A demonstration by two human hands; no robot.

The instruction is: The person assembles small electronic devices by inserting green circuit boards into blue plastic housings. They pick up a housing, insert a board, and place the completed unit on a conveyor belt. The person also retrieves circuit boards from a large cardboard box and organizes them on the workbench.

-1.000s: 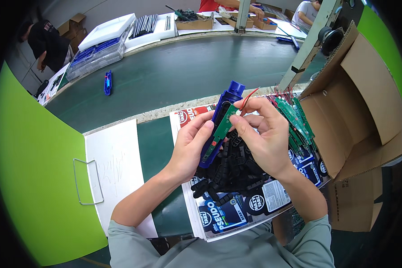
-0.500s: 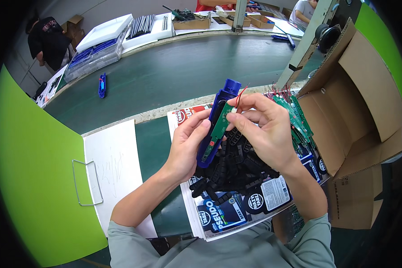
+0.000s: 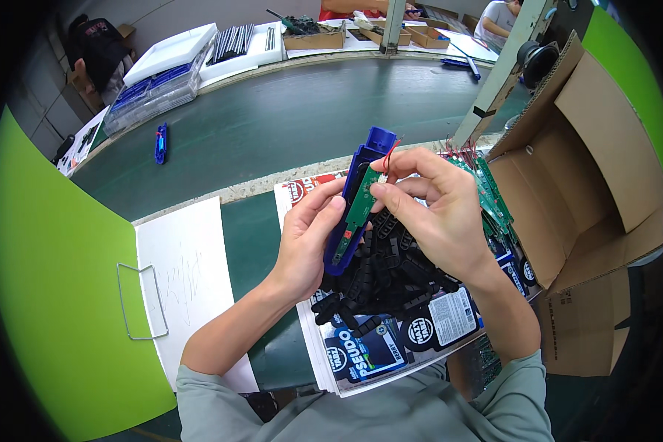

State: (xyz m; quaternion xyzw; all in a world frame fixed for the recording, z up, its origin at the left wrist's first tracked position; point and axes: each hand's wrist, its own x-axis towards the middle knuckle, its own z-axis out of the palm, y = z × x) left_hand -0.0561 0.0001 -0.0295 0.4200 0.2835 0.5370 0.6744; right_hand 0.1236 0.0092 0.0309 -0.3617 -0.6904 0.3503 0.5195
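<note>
My left hand (image 3: 311, 237) is closed round a long blue plastic housing (image 3: 379, 139), tilted with its upper end leaning right. Against the housing's open side lies a narrow green circuit board (image 3: 361, 202), with thin red wires (image 3: 393, 153) rising from its upper end. Thumb and fingers of my right hand (image 3: 433, 208) pinch the board near that wired end. How deep the board sits in the housing cannot be made out. Below both hands, a heap of black ribbed plastic parts (image 3: 376, 283) covers part of a printed sheet stack (image 3: 368, 353).
More green circuit boards (image 3: 491, 193) lie to the right beside an open cardboard box (image 3: 604, 166). Across the green belt (image 3: 287, 110) rests another blue housing (image 3: 160, 144). A green panel (image 3: 66, 295) and white paper (image 3: 191, 287) are at left; a metal post (image 3: 486, 103) stands right.
The blue housing on the belt has shifted slightly left. A person at the far left has moved and bent. My hands keep nearly the same hold on the housing and board.
</note>
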